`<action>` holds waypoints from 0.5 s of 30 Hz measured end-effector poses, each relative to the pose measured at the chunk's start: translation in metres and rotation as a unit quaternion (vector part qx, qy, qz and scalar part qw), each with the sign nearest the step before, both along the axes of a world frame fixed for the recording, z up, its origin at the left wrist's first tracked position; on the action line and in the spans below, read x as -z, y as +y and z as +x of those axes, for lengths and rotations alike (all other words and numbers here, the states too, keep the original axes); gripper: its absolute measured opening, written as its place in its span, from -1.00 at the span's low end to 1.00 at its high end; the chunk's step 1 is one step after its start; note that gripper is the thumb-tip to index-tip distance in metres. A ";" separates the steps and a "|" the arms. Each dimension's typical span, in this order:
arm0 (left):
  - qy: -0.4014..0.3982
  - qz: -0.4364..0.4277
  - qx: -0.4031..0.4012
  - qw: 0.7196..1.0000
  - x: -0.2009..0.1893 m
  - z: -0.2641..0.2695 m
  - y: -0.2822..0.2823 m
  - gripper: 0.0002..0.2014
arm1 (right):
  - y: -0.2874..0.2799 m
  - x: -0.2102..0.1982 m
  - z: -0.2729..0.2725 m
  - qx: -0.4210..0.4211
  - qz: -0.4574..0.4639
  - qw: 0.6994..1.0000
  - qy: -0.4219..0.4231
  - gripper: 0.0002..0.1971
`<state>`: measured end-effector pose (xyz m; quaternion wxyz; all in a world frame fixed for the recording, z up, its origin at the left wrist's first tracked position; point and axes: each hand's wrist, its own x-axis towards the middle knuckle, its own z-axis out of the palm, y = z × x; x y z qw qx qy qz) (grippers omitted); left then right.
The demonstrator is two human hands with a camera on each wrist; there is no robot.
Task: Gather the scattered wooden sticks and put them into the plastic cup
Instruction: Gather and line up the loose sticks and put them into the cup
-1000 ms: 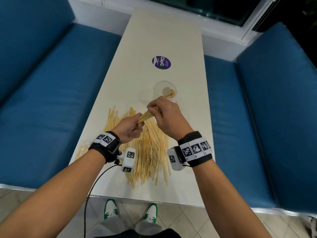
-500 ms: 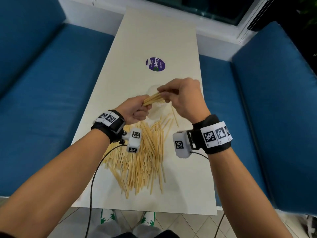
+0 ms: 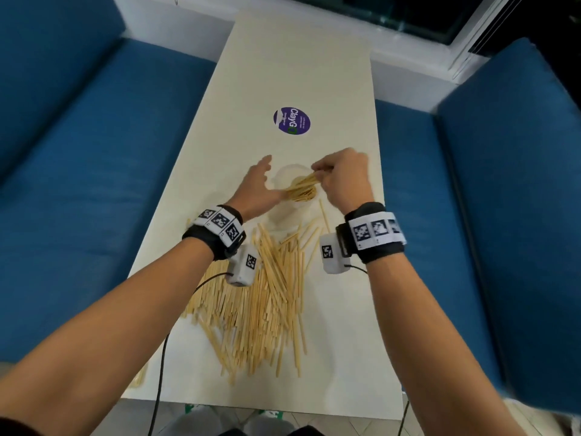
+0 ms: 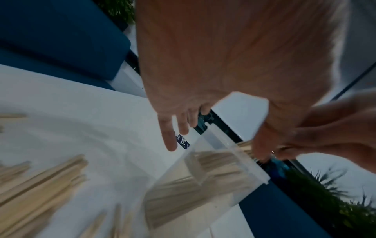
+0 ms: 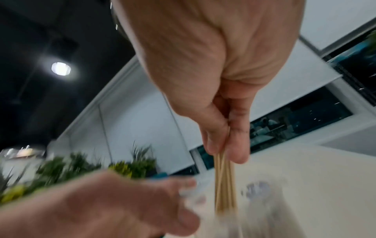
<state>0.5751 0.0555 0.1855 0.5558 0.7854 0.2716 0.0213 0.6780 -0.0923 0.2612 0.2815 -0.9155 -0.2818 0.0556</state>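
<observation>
A clear plastic cup [image 3: 284,176] stands mid-table with sticks inside it, plain in the left wrist view [image 4: 213,170]. My right hand [image 3: 317,173] pinches a thin bundle of wooden sticks [image 3: 303,185] by its upper end; the lower end points down into the cup. The right wrist view shows the bundle [image 5: 224,185] hanging from the thumb and fingers. My left hand [image 3: 262,184] is spread at the cup's left side with straight fingers [image 4: 171,136], holding nothing. A big loose pile of sticks [image 3: 261,294] lies nearer to me.
The narrow cream table [image 3: 295,58] runs away from me between blue cushioned benches [image 3: 94,152]. A round purple sticker [image 3: 292,121] lies beyond the cup. A few stray sticks [image 3: 323,215] lie just right of the cup. The table's near edge is close behind the pile.
The left hand has let go of the bundle and spread out beside the cup. The right hand has carried the bundle forward and tipped its end into the cup.
</observation>
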 end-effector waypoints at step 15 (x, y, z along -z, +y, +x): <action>-0.049 0.137 0.089 0.985 0.027 -0.001 -0.004 -0.01 | 0.019 0.043 -0.003 -0.200 -0.216 0.947 -0.131 -0.81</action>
